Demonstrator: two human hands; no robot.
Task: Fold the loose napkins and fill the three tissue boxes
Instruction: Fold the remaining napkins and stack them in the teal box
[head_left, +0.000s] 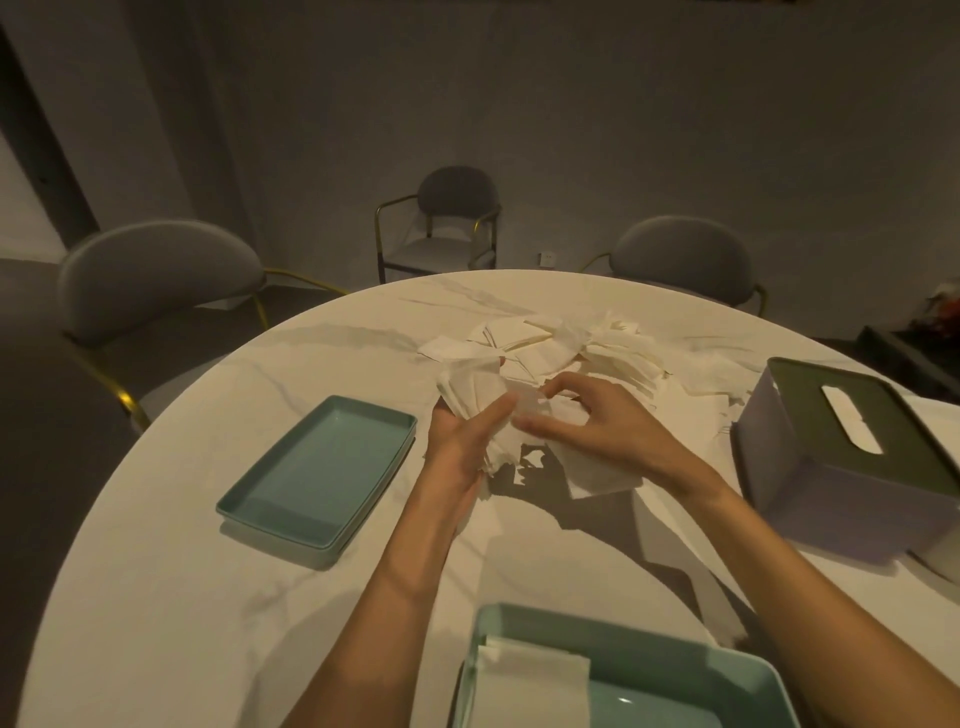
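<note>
Both hands grip one bunch of napkins (475, 400) above the table (208, 519): left hand (460, 441) cradling, right hand (592, 421) pinching; limp, tearable paper, best held at edges

Bare table (197, 519) lies open at left; the teal lid (317, 473), napkin pile (561, 343) and lilac tissue box (852, 467) block elsewhere.
</note>
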